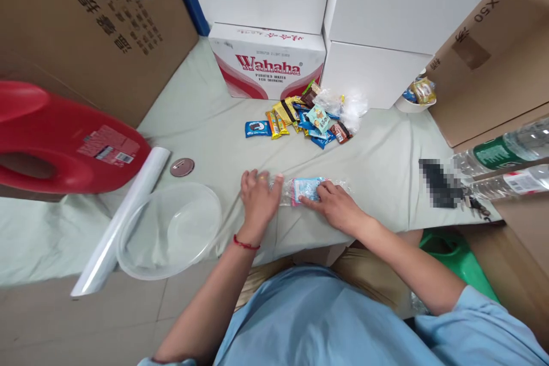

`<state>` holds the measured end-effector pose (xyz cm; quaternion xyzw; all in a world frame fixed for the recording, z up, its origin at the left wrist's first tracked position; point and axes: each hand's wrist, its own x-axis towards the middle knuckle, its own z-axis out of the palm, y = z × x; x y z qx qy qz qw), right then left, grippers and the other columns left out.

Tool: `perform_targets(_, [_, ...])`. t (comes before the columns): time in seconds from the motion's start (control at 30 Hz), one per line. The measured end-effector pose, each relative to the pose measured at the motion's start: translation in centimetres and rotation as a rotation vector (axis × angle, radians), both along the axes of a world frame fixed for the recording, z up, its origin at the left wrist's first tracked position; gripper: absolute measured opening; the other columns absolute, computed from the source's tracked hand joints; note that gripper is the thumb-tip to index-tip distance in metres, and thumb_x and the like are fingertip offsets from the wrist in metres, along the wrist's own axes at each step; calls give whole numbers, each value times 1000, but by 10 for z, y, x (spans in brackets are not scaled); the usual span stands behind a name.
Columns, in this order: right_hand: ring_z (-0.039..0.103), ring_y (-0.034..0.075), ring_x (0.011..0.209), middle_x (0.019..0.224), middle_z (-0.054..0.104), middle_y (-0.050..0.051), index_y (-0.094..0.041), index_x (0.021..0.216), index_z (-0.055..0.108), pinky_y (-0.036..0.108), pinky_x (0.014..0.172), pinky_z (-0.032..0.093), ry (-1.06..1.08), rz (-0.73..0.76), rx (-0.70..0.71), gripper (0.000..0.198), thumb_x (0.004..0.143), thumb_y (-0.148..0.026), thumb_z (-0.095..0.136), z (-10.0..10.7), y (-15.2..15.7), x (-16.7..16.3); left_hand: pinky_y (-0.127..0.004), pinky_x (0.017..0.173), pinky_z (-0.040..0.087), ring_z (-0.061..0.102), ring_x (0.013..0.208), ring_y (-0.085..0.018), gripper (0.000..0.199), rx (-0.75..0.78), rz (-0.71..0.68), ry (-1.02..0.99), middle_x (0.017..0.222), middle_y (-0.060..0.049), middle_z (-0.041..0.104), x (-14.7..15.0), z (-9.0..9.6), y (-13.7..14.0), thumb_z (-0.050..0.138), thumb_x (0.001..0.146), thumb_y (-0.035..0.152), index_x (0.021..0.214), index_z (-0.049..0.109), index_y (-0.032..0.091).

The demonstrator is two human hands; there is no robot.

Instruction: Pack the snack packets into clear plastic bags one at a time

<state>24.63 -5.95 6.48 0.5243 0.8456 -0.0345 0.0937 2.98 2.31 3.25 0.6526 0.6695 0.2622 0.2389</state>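
Note:
A clear plastic wrapper (285,192) lies flat on the cloth between my hands. Inside or under it is a blue packet with a pink edge (307,190); I cannot tell which. My left hand (261,199), a red string bracelet at its wrist, rests palm down with its thumb apart, at the wrapper's left end. Over the packet's right part, my right hand (337,205) presses down from above, one digit stretched across the lower edge and the others bent near its top right. Beyond my hands sits a pile of small wrapped snacks (300,117), with crumpled clear plastic (352,108) beside it.
At left are a round translucent plastic tub (214,223), a white roll (120,217), a red jug (64,126) and a round metal lid (182,167). A Wahaha carton (270,77) stands behind. Plastic bottles (510,148), keys (474,204) and a snack bowl (414,106) are at right.

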Motion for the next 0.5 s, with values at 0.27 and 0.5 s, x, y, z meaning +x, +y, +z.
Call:
perform_targets(0.27, [47,32,119,115,60,13,-38,151,58,42,95,46,134,-46,13,55,101,-14,56,-6,-6,-2,-37,82,56,68,84,-22,7,-47,-198,-120,90,-5,70,11,19,-21,59,87,24,89,65,21])
perform_targets(0.5, [53,27,125,122,65,13,-22,121,77,44,109,48,532,-52,28,38,99,-9,50,-17,-13,15,-42,94,54,68,108,-25,27,113,-604,-79,114,-10,77,56,17,-43,51,100,26,105,77,19])
